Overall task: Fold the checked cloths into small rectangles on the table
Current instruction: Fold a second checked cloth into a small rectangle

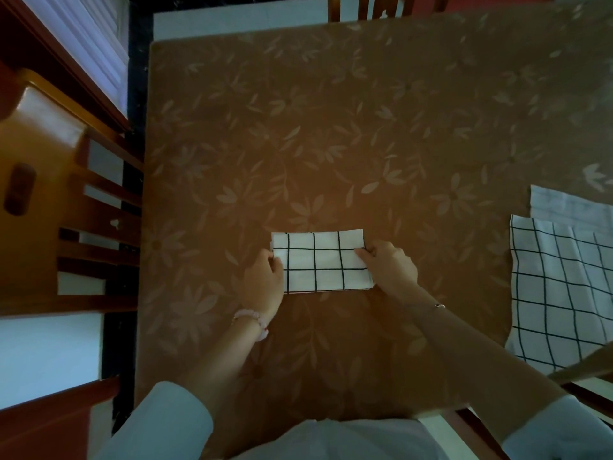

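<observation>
A white cloth with black checks (320,262) lies folded into a small rectangle on the table (298,127), near its front middle. My left hand (263,282) pinches the cloth's left edge. My right hand (389,265) pinches its right edge, fingers curled over the fabric. A second checked cloth (560,293) lies flat at the table's right edge, partly hanging off. A paler cloth (570,204) lies under it at the back.
The table carries a brown cover with a pale leaf pattern. A wooden chair (59,200) stands close to the table's left side. Another chair back (368,5) shows at the far edge. A wooden rail crosses the lower right corner.
</observation>
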The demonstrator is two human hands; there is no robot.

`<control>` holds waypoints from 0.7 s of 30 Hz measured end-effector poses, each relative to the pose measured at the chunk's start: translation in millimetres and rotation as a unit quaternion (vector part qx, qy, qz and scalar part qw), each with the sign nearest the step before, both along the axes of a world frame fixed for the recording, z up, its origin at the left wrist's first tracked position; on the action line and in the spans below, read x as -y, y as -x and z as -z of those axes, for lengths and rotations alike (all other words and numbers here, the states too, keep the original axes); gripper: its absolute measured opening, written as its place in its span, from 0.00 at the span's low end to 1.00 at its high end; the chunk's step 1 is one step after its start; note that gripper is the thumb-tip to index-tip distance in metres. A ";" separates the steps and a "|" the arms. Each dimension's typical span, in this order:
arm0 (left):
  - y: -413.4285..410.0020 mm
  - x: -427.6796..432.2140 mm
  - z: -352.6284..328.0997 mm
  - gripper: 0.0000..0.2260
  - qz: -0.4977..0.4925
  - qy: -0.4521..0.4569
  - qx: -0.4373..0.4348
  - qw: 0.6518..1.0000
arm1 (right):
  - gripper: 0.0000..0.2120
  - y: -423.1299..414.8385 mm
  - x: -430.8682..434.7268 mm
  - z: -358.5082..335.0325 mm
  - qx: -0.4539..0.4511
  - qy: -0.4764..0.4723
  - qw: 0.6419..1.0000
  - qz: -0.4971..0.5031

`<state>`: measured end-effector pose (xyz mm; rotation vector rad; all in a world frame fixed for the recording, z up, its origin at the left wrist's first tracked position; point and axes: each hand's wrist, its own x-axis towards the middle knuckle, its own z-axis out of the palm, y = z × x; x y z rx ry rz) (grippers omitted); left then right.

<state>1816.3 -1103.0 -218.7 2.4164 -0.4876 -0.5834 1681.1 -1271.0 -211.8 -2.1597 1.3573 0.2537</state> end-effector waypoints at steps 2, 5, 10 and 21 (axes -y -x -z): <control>-2.1 0.7 2.2 0.08 -0.003 -0.013 0.010 1.000 | 0.16 -3.9 2.0 -1.2 -0.014 -0.013 1.000 0.015; -5.3 1.3 4.2 0.06 -0.011 -0.030 0.032 0.999 | 0.17 -8.0 4.6 -2.9 -0.026 -0.023 0.999 0.030; -7.0 0.8 4.6 0.05 -0.006 -0.041 0.031 0.999 | 0.19 -8.6 2.8 -2.8 -0.039 0.008 0.999 0.025; -7.7 -2.2 3.2 0.07 0.005 -0.033 0.075 0.997 | 0.14 -2.6 -3.7 -3.4 0.009 0.057 0.998 0.028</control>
